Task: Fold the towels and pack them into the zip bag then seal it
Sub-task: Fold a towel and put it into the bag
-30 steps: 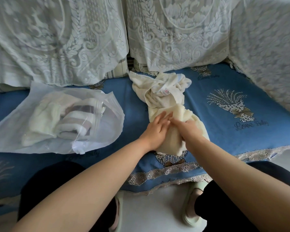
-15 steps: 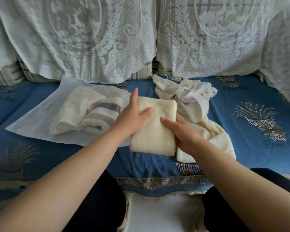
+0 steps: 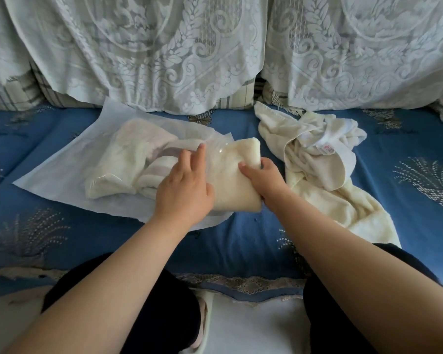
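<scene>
Showing small white label [image 3: 326,150] with pink print, unreadable, on loose cream towel heap [image 3: 325,172] at 3 o'clock. Folded cream towel [image 3: 237,175] half inside mouth of translucent zip bag [image 3: 69,169], which lies on blue sofa cover [image 3: 241,241] holding other folded towels [image 3: 128,162]. Right hand [image 3: 265,176] grips towel's end; left hand [image 3: 184,185], fingers relaxed, touches bag film. Half second ago towel was outside bag, held in both hands.

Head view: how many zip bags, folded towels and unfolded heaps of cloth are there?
Translucent plastic zip bag: 1
Folded towels: 3 (cream towel and striped towel inside bag; second cream towel at its mouth)
Unfolded cream cloth heap: 1
Total: 5
</scene>
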A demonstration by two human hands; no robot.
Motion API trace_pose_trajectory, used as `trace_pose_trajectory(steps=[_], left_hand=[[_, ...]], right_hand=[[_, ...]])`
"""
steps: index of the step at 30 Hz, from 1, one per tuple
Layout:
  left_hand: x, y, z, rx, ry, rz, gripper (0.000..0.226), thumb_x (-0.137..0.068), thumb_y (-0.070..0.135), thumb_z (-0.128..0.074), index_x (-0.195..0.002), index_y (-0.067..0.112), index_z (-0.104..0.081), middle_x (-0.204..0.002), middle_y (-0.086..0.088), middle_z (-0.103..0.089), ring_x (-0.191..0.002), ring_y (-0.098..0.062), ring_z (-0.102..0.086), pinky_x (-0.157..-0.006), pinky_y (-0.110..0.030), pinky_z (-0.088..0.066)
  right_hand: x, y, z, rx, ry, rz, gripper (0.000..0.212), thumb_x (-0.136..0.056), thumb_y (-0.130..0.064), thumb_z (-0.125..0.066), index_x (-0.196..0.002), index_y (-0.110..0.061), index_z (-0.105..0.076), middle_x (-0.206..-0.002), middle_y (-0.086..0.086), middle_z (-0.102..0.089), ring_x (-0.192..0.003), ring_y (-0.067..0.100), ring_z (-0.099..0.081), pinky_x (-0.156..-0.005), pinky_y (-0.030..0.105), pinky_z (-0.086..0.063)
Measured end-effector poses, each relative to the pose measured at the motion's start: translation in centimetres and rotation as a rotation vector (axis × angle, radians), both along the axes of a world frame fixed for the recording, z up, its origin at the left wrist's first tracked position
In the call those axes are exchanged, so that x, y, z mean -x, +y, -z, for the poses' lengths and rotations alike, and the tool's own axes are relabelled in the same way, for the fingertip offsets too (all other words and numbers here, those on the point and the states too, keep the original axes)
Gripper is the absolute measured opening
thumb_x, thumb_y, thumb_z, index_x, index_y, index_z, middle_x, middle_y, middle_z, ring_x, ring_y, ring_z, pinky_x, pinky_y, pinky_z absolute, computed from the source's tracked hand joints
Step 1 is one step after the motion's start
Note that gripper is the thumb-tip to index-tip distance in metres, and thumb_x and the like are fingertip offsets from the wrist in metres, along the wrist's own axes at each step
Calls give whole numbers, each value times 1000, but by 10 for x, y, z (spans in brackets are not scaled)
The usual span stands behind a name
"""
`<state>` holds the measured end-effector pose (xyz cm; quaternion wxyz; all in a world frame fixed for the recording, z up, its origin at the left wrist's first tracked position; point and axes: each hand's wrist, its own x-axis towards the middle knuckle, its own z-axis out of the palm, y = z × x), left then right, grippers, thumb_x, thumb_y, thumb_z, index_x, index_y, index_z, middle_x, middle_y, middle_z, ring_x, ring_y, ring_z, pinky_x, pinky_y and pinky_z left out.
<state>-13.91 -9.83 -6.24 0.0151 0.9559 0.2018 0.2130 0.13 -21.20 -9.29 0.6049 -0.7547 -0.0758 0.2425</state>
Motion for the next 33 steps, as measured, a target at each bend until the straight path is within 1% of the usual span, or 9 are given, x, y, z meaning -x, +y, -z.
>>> trace_pose_trajectory(steps=[4, 6, 10, 14, 18, 22, 27, 30, 33], left_hand=[[6, 11, 0, 168, -80, 24, 62, -84, 16, -47, -145, 18, -33, -86, -10, -66, -72, -35, -60, -56, -32, -33], [8, 14, 0, 262, -117, 50, 60, -86, 15, -48, -145, 21, -35, -77, -5, -63, -74, -34, -59, -58, -34, -39], [8, 25, 2, 366, -135, 92, 63, -84, 13, -51, -145, 21, -36, -62, 11, -47, -69, -25, -55, -59, -34, -39], [6, 24, 0, 400, -141, 106, 63, -85, 15, -51, -145, 22, -34, -60, 12, -48, -63, -21, -52, -58, -35, -42], [8, 13, 0, 390, -124, 167, 65, -85, 16, -50, -147, 22, -30, -70, 3, -59, -67, -28, -58, -59, -38, -46], [11, 7, 2, 421, -117, 152, 66, -85, 17, -49, -147, 28, -30, -73, 3, -58, -66, -22, -51, -59, -31, -39], [13, 0, 0, 422, -132, 139, 65, -85, 15, -51, -147, 24, -32, -65, 6, -47, -66, -25, -54, -61, -33, -43], [8, -4, -1, 449, -147, 86, 63, -88, 22, -51, -147, 27, -30, -71, 8, -50, -75, -24, -57, -66, -33, -44], [0, -12, -5, 480, -215, 56, 58, -89, 32, -53, -143, 29, -33, -70, 13, -43, -71, -14, -50, -65, -30, -40]], right_hand=[[13, 21, 19, 76, -49, -26, 45, -85, -43, -63, -117, -18, -42, -105, -4, -58, -88, 12, -59, -71, 30, -50], [21, 25, 28, 234, -124, -23, 42, -86, -47, -57, -109, -18, -38, -96, -4, -57, -83, 14, -57, -63, 31, -42], [22, 26, 23, 506, -404, 10, 48, -83, -51, -54, -107, -14, -36, -87, -3, -53, -78, 22, -54, -69, 36, -44], [18, 25, 14, 282, -11, -31, 36, -87, -33, -57, -101, -8, -36, -83, 6, -50, -68, 21, -49, -52, 32, -42], [27, 35, 16, 133, 114, -40, 31, -88, -28, -59, -105, -3, -51, -72, 8, -60, -43, 14, -55, -43, 26, -50], [34, 62, 8, 20, 237, -114, 7, -89, -3, -48, -84, -4, -53, -69, 7, -56, -50, 17, -57, -43, 22, -48], [45, 74, 8, -196, 481, -441, 32, -95, 7, -21, -75, -3, -44, -70, 9, -43, -67, 18, -47, -62, 28, -41], [43, 59, 6, -254, 551, -501, 33, -96, 5, -24, -86, 2, -55, -72, 10, -64, -69, 18, -65, -61, 28, -52], [38, 37, -1, -309, 611, -425, 29, -97, 3, -33, -110, 4, -59, -83, 8, -70, -73, 16, -70, -60, 25, -56]])
